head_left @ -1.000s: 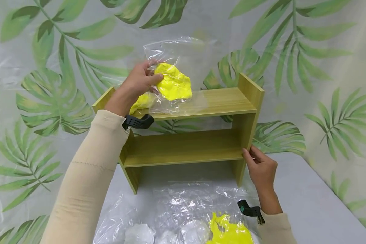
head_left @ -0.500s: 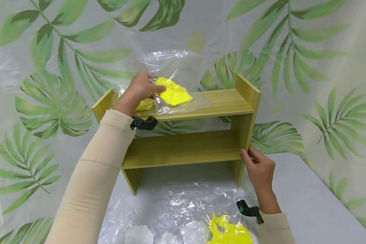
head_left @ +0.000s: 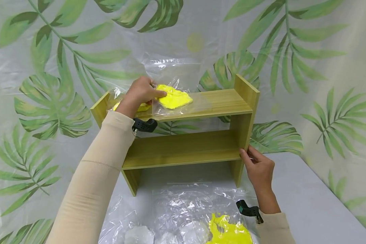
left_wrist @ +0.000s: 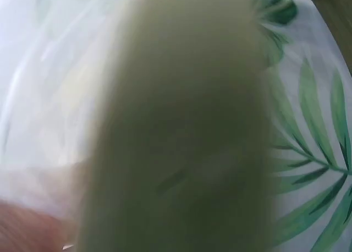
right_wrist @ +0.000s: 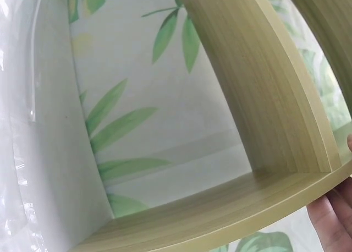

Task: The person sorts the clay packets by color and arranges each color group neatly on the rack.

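Observation:
My left hand (head_left: 141, 94) pinches a clear plastic bag (head_left: 198, 103) by its left side, thumb over the bright yellow, putty-like lump (head_left: 176, 98) inside. This bag is at the top board of a small wooden shelf (head_left: 183, 145). A second bag with a yellow lump (head_left: 144, 107) lies on that board's left part, mostly hidden by my left hand and wrist. Low on the shelf's right side panel, my right hand (head_left: 260, 169) grips the panel's edge between thumb and fingers. In the right wrist view, fingers (right_wrist: 330, 222) show beside the panel. The left wrist view is mostly blurred.
Several clear bags lie on the grey table (head_left: 299, 189) before the shelf, with white lumps (head_left: 195, 232) and a spread yellow mass (head_left: 230, 232). A leaf-patterned curtain (head_left: 183, 40) hangs close behind. The shelf's raised side panels (head_left: 247, 93) flank the top board.
My left hand has lowered the bag with the yellow lump towards the top board, and the bag tilts flatter. The right hand keeps its hold on the side panel.

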A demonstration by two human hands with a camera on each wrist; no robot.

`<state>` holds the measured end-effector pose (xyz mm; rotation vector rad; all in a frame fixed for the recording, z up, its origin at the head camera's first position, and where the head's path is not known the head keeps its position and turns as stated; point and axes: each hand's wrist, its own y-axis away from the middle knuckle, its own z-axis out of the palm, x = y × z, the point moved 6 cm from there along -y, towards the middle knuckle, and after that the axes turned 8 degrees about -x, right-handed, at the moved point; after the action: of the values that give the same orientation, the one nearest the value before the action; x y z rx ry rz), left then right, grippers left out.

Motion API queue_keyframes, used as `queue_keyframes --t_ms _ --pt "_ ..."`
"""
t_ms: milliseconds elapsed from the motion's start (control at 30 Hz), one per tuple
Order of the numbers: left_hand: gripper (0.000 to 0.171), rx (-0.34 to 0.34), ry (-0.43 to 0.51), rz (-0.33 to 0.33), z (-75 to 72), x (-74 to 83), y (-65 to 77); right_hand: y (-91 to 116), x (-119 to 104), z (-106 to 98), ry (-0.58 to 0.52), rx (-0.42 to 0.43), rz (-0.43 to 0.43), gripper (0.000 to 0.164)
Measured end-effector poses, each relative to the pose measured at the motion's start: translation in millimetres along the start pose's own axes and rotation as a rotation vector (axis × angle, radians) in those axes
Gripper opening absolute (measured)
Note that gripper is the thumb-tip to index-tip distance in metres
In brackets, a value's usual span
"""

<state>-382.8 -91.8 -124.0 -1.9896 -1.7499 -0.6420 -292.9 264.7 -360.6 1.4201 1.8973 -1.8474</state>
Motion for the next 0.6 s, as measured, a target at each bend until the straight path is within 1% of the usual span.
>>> queue_keyframes --t_ms 133,333,467,600 --pt "0.042 0.084 -0.051 0.007 0.5 3.8 3.5 0.3 1.3 -0.1 -0.001 -0.004 0.002 0.031" --pt "0.037 0.155 -0.124 -0.002 0.3 7.2 10.4 0.5 2.2 0.5 -0.017 -0.006 0.001 0.031" --pt "0.044 0.189 -0.136 -0.025 -1.6 10.3 15.3 -0.5 3.4 1.0 -0.011 -0.007 -0.002 0.031" --pt "0.054 0.195 -0.115 -0.045 -4.0 13.0 19.2 -1.6 3.6 1.0 -0.016 -0.001 -0.003 0.03"
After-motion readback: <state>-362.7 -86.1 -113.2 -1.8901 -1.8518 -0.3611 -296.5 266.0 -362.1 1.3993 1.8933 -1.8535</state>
